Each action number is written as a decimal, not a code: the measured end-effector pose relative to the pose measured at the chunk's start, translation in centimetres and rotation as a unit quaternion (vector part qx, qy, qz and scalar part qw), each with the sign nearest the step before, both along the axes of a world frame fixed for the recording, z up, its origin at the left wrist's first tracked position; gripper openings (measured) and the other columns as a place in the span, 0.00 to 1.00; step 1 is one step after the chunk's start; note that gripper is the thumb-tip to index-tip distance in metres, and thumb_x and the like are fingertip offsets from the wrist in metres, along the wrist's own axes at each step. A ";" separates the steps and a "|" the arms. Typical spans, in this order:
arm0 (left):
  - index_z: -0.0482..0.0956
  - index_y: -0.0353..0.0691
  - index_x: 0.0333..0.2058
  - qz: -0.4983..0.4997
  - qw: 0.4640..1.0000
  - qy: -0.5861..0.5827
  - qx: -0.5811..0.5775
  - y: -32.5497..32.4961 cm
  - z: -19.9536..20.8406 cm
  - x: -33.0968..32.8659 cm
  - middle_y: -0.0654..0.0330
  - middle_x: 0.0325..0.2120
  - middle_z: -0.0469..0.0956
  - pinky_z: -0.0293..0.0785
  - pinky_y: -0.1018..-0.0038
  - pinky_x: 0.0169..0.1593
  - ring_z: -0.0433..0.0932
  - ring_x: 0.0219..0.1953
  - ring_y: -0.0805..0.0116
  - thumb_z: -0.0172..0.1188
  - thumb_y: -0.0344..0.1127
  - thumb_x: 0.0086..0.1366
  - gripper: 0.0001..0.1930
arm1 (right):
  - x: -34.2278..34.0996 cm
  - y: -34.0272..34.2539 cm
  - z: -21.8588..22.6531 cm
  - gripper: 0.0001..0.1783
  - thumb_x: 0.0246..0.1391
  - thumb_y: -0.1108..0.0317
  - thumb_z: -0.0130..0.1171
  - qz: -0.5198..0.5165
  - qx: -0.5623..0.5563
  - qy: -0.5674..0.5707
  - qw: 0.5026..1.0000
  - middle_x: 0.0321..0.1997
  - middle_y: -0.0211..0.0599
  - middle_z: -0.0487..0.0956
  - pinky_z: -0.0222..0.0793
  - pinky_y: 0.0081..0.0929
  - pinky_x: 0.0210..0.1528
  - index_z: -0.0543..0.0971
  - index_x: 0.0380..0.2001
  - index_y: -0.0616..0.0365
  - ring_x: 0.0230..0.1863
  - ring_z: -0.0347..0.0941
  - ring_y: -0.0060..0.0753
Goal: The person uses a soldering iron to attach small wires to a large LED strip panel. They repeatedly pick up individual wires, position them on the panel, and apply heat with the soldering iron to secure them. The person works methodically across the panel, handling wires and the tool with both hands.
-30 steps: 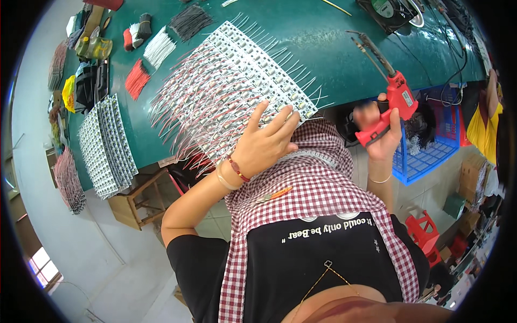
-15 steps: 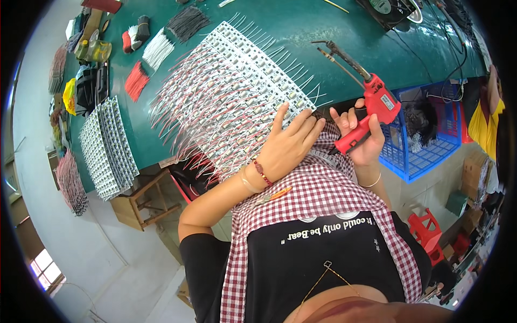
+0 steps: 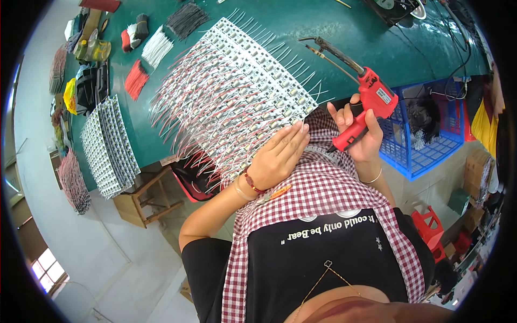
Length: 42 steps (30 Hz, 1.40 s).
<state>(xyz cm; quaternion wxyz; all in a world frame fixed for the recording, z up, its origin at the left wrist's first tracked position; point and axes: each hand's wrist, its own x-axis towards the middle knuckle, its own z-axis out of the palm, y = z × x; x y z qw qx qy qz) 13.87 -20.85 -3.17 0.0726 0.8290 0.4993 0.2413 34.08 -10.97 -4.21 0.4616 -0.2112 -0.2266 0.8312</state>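
Observation:
A broad panel of small white circuit boards (image 3: 253, 59) lies across the table's near edge, with rows of red, white and black wires standing out from it. My left hand (image 3: 280, 157) rests flat along the panel's near edge, fingers stretched out and close together, thumb hidden. In my right hand (image 3: 366, 137) is a red soldering gun (image 3: 377, 96), gripped by its handle, its dark iron and thin feed tube pointing up and left over the table. The tip stays apart from the boards.
Bundles of red wires (image 3: 137, 79), white wires (image 3: 157, 47) and black wires (image 3: 187, 20) lie on the green table (image 3: 312, 24). Another board stack (image 3: 107, 151) hangs over the left edge. A blue plastic crate (image 3: 431, 156) stands at right; an orange-handled tool (image 3: 281, 191) lies on my apron.
My left hand has slid down and left toward the panel's near edge, its fingers drawing together. The soldering gun has shifted slightly up and left, still in my right hand.

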 end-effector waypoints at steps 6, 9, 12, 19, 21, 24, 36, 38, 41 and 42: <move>0.79 0.36 0.42 0.012 1.000 -0.017 0.005 -1.7 0.3 -0.8 0.56 0.48 0.76 0.65 0.65 0.55 0.74 0.54 0.65 0.56 0.31 0.57 0.14 | -2.0 -1.9 -0.6 0.23 0.58 0.51 0.54 0.054 -0.005 0.022 0.998 0.27 0.37 0.74 0.50 0.47 0.68 0.67 0.48 0.56 0.38 0.73 0.36; 0.80 0.40 0.42 0.048 0.998 -0.003 0.048 -1.2 0.8 -0.6 0.60 0.48 0.77 0.62 0.65 0.55 0.74 0.52 0.68 0.60 0.32 0.55 0.15 | -2.8 -2.2 -0.9 0.24 0.57 0.52 0.55 0.063 0.006 0.003 0.998 0.28 0.39 0.75 0.51 0.49 0.67 0.66 0.48 0.58 0.40 0.73 0.37; 0.80 0.41 0.43 0.080 0.997 0.024 0.000 -0.1 0.8 -0.3 0.63 0.48 0.77 0.61 0.65 0.56 0.74 0.53 0.71 0.59 0.31 0.55 0.15 | -3.0 -2.1 -1.0 0.24 0.57 0.54 0.55 0.055 0.010 0.005 0.998 0.28 0.40 0.75 0.53 0.52 0.66 0.66 0.48 0.60 0.41 0.73 0.38; 0.79 0.39 0.44 0.081 0.997 0.005 -0.013 -0.9 0.5 -1.2 0.62 0.49 0.77 0.58 0.62 0.58 0.74 0.54 0.69 0.58 0.32 0.57 0.15 | -3.6 -2.0 -0.6 0.23 0.57 0.54 0.55 0.051 0.019 -0.002 0.999 0.29 0.40 0.75 0.54 0.53 0.65 0.67 0.47 0.60 0.44 0.72 0.40; 0.79 0.39 0.44 0.089 0.996 0.009 -0.002 0.2 2.3 -1.2 0.62 0.49 0.76 0.56 0.61 0.59 0.73 0.55 0.68 0.56 0.34 0.58 0.15 | -3.3 -1.5 0.0 0.23 0.57 0.54 0.55 0.039 0.028 0.009 0.999 0.29 0.40 0.75 0.55 0.53 0.65 0.67 0.47 0.60 0.45 0.72 0.39; 0.75 0.39 0.50 0.101 0.990 0.089 -0.051 1.7 2.1 -1.6 0.61 0.54 0.72 0.50 0.56 0.64 0.65 0.61 0.68 0.53 0.46 0.61 0.22 | -2.7 -0.8 0.8 0.23 0.59 0.52 0.53 0.014 0.036 0.001 0.999 0.29 0.37 0.74 0.53 0.57 0.65 0.66 0.48 0.58 0.45 0.71 0.38; 0.71 0.43 0.55 0.141 0.980 0.124 -0.072 1.0 1.2 -2.5 0.65 0.56 0.70 0.46 0.54 0.64 0.61 0.63 0.66 0.48 0.54 0.64 0.26 | -1.4 0.4 0.9 0.23 0.58 0.53 0.54 -0.009 0.050 0.001 0.999 0.30 0.37 0.75 0.56 0.57 0.64 0.67 0.49 0.57 0.45 0.72 0.37; 0.71 0.44 0.55 0.148 0.980 0.105 -0.081 0.7 1.2 -2.4 0.65 0.57 0.70 0.45 0.54 0.64 0.61 0.63 0.66 0.47 0.54 0.64 0.27 | -1.4 0.2 1.0 0.23 0.58 0.53 0.54 -0.014 0.046 -0.006 0.999 0.30 0.37 0.75 0.56 0.57 0.64 0.67 0.48 0.57 0.45 0.72 0.37; 0.70 0.44 0.56 0.165 0.980 0.098 -0.050 0.6 2.4 -2.3 0.65 0.57 0.70 0.43 0.54 0.64 0.61 0.63 0.65 0.45 0.56 0.64 0.28 | -1.2 0.2 1.2 0.23 0.58 0.52 0.54 -0.015 0.048 -0.010 0.999 0.30 0.36 0.75 0.55 0.57 0.64 0.67 0.48 0.57 0.45 0.71 0.36; 0.70 0.44 0.56 0.167 0.979 0.103 -0.052 1.1 3.0 -2.3 0.65 0.57 0.69 0.42 0.52 0.65 0.60 0.64 0.65 0.44 0.57 0.64 0.29 | -1.2 0.3 1.3 0.23 0.58 0.52 0.54 -0.015 0.050 -0.010 0.999 0.30 0.36 0.75 0.55 0.57 0.64 0.67 0.48 0.57 0.45 0.71 0.36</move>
